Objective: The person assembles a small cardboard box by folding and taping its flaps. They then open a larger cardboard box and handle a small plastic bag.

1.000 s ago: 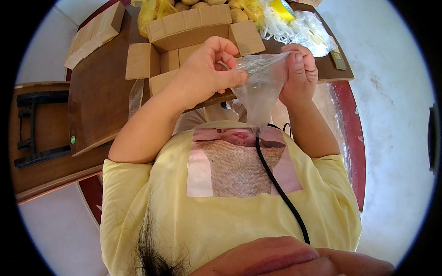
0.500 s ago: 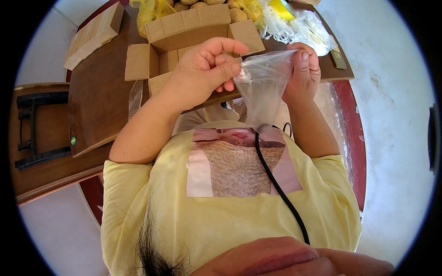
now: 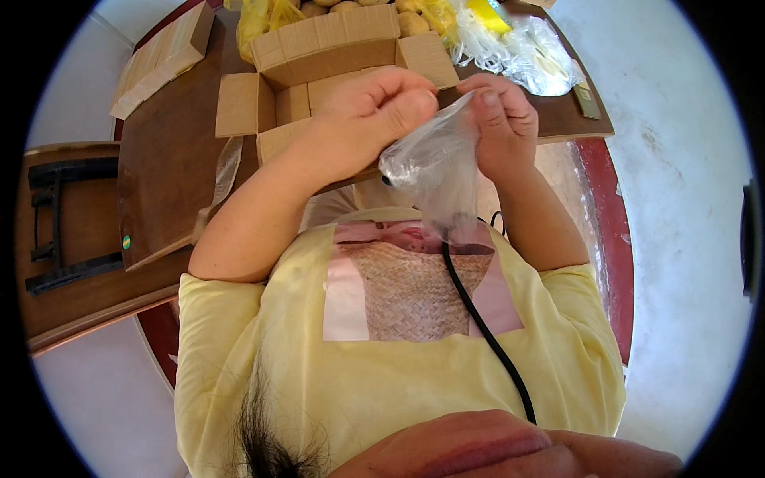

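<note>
A thin clear plastic bag (image 3: 443, 163) hangs in front of my chest, its top edge gathered up between both hands. My right hand (image 3: 508, 127) pinches the bag's upper corner with thumb against curled fingers. Close beside it, my left hand (image 3: 373, 123) is closed, thumb pressed toward the fingers along the bag's other side; part of its grip is hidden. The loose lower part of the bag narrows downward, and nothing distinct shows inside. Just beyond my hands, an open cardboard box (image 3: 328, 57) stands on the brown table (image 3: 171, 159), flaps spread outward.
Several potatoes (image 3: 413, 24) and yellow plastic bags (image 3: 253, 33) lie behind the box. Clear plastic bags (image 3: 542, 57) are piled at the far right. A pale, flat-sided block (image 3: 163, 60) lies far left. A black cable (image 3: 478, 319) runs down my shirt.
My hands have come closer together, the right one moving left and the left one slightly right. The stretched bag mouth has gone slack and its bottom hangs lower.
</note>
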Demonstrator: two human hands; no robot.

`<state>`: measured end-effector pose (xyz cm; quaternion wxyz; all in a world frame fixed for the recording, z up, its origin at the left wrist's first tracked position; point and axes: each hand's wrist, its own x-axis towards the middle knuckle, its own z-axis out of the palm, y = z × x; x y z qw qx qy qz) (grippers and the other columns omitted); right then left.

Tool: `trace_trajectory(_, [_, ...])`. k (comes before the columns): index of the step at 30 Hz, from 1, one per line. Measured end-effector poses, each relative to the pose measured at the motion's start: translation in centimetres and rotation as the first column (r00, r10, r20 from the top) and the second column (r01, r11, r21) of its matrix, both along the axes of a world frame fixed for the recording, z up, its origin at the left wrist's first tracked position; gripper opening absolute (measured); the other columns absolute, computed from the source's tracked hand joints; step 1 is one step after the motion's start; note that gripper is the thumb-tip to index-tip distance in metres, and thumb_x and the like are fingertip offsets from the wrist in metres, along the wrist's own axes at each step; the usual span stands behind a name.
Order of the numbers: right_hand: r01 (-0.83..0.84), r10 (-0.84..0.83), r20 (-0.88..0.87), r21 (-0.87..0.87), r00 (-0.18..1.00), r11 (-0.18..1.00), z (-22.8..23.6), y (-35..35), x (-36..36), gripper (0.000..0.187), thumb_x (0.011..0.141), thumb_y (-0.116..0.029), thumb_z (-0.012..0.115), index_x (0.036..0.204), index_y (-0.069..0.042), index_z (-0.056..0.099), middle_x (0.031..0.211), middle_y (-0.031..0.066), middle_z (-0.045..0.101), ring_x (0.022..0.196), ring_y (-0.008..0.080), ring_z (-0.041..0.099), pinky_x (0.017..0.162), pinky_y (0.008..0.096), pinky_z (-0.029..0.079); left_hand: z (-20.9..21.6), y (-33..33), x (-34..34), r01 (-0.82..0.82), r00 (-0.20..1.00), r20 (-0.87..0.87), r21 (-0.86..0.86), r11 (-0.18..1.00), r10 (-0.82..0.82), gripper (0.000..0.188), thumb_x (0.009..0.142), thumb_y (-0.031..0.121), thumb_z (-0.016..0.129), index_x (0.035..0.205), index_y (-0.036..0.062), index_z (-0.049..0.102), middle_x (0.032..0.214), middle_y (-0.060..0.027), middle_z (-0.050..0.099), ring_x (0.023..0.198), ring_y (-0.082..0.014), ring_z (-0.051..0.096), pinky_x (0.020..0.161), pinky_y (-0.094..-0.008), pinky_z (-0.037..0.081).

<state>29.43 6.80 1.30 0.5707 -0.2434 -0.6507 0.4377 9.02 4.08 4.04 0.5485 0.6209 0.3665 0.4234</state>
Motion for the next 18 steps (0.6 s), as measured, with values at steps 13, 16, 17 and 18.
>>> trace_trajectory(13, [-0.479,0.453,-0.199,-0.567,0.869,0.670,1.0,0.0,-1.5,0.037,0.089,-0.026,0.069,0.116,0.000,0.060,0.100,0.0033,0.066,0.088,0.0092,0.060,0.078,0.0263,0.048,-0.9,1.3,-0.9,-0.386,0.919,-0.015,0.162,0.908,0.393,0.017,0.095,0.020,0.061,0.096,0.0031,0.065,0.082,0.0031,0.063,0.073,-0.0045,0.054,0.066,-0.0204,0.046])
trace_trajectory(16, [-0.456,0.501,-0.097,-0.584,0.860,0.671,0.1,-0.2,-0.3,0.031,0.087,-0.018,0.070,0.110,0.000,0.062,0.095,0.0037,0.067,0.083,0.0087,0.061,0.074,0.0247,0.048,-1.0,1.4,-0.9,-0.428,0.903,0.053,0.197,0.882,0.426,0.017,0.094,0.018,0.061,0.092,0.0020,0.064,0.074,0.0028,0.061,0.067,-0.0051,0.053,0.062,-0.0216,0.045])
trace_trajectory(17, [-0.417,0.486,-0.042,-0.583,0.873,0.697,-0.4,0.3,-0.2,0.028,0.086,-0.016,0.070,0.108,0.000,0.062,0.093,0.0034,0.067,0.081,0.0085,0.061,0.073,0.0243,0.048,-0.9,1.4,-1.1,-0.437,0.899,0.077,0.172,0.883,0.430,0.017,0.095,0.018,0.060,0.092,0.0019,0.064,0.074,0.0024,0.061,0.068,-0.0054,0.054,0.063,-0.0215,0.046])
trace_trajectory(18, [-0.378,0.471,0.012,-0.579,0.882,0.723,-0.6,0.5,-0.2,0.026,0.085,-0.014,0.071,0.106,0.001,0.063,0.091,0.0032,0.067,0.079,0.0083,0.061,0.072,0.0239,0.048,-0.8,1.4,-1.3,-0.445,0.895,0.101,0.147,0.883,0.435,0.016,0.095,0.017,0.060,0.092,0.0019,0.064,0.075,0.0020,0.062,0.069,-0.0056,0.054,0.063,-0.0214,0.046])
